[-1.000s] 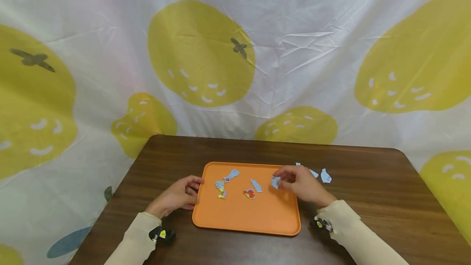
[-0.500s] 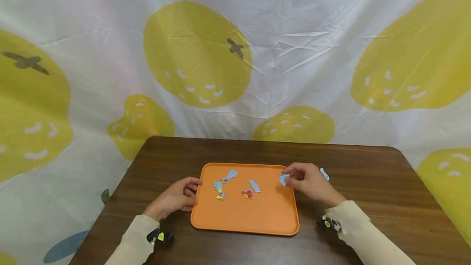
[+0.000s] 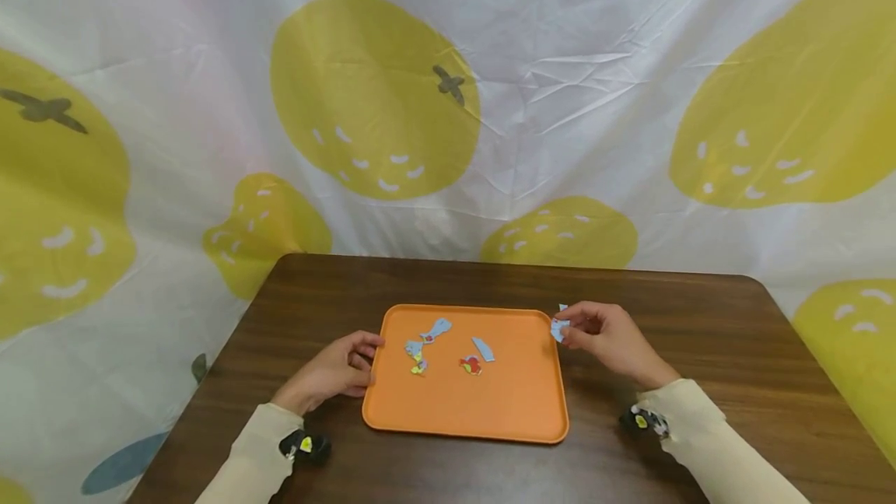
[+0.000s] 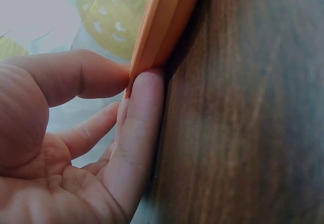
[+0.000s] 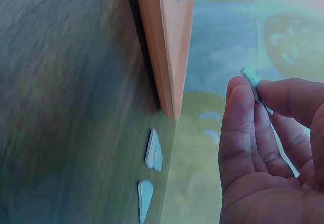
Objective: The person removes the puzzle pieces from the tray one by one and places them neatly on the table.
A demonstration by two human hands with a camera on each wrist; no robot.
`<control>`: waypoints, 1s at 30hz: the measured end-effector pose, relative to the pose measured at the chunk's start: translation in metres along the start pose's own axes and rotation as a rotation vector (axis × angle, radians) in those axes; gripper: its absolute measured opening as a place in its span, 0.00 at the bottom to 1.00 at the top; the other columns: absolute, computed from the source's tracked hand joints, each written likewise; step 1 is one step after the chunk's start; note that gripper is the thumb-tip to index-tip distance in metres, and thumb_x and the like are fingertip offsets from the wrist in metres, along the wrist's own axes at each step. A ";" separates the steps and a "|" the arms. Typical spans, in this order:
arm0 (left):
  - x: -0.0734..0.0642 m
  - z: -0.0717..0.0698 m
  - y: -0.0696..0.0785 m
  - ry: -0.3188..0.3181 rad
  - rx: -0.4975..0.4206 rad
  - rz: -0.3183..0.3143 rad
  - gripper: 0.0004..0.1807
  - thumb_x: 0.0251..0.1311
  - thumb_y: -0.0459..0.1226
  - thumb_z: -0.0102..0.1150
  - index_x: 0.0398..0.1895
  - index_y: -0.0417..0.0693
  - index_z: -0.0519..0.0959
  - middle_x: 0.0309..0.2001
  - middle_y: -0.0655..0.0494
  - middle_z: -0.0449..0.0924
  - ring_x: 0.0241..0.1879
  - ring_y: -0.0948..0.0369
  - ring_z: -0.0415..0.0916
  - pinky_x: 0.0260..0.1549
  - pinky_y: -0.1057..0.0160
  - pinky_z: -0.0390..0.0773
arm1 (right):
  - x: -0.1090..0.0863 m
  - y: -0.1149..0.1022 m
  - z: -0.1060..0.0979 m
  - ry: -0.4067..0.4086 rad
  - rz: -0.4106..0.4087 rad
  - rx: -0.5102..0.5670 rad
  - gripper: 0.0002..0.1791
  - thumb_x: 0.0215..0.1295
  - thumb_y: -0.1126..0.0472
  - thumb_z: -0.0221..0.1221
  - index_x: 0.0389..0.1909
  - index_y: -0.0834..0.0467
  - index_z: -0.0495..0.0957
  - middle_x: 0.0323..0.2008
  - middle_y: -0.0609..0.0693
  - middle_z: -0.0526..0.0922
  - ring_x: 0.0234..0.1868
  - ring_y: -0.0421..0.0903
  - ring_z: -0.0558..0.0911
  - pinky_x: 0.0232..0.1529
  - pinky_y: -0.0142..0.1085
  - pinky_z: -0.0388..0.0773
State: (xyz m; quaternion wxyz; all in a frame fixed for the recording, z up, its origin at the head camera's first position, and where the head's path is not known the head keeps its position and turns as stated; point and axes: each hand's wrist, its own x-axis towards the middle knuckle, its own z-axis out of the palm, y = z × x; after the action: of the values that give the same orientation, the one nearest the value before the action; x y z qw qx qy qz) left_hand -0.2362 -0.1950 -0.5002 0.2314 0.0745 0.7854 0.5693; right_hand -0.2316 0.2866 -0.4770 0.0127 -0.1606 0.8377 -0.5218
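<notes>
Head view: your left hand (image 3: 332,368) is gripping the left rim of the orange tray (image 3: 504,403), presumably steadying it inside the edges of the surface (image 3: 742,356), while your right hand (image 3: 616,339) is pinching a light-blue piece (image 3: 558,330) near the tray's far right corner, likely leaving its print uncovered.
</notes>
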 end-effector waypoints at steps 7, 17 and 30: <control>0.001 0.000 0.000 -0.008 -0.008 0.008 0.35 0.61 0.25 0.68 0.72 0.40 0.70 0.56 0.41 0.72 0.44 0.53 0.75 0.37 0.54 0.87 | -0.006 0.004 -0.017 0.051 0.050 -0.070 0.18 0.67 0.65 0.70 0.56 0.64 0.85 0.40 0.59 0.91 0.39 0.47 0.90 0.41 0.36 0.87; 0.000 0.001 0.001 -0.003 -0.006 0.002 0.34 0.62 0.25 0.67 0.72 0.40 0.70 0.56 0.41 0.72 0.45 0.53 0.75 0.37 0.54 0.87 | -0.015 0.014 -0.036 0.071 0.094 -0.127 0.23 0.67 0.62 0.71 0.61 0.63 0.84 0.44 0.58 0.91 0.41 0.38 0.88 0.41 0.29 0.85; 0.001 0.001 -0.001 0.008 -0.001 0.013 0.34 0.61 0.24 0.68 0.71 0.39 0.71 0.55 0.41 0.72 0.44 0.54 0.76 0.35 0.55 0.87 | -0.026 0.034 -0.061 0.071 0.121 -0.168 0.21 0.71 0.63 0.68 0.61 0.66 0.83 0.41 0.59 0.90 0.33 0.37 0.85 0.32 0.34 0.84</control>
State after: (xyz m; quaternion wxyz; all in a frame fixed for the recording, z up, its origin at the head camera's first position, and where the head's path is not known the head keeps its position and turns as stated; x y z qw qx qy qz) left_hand -0.2366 -0.1944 -0.5017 0.2246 0.0772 0.7855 0.5715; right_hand -0.2271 0.3606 -0.4834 0.0010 -0.0919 0.8866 -0.4533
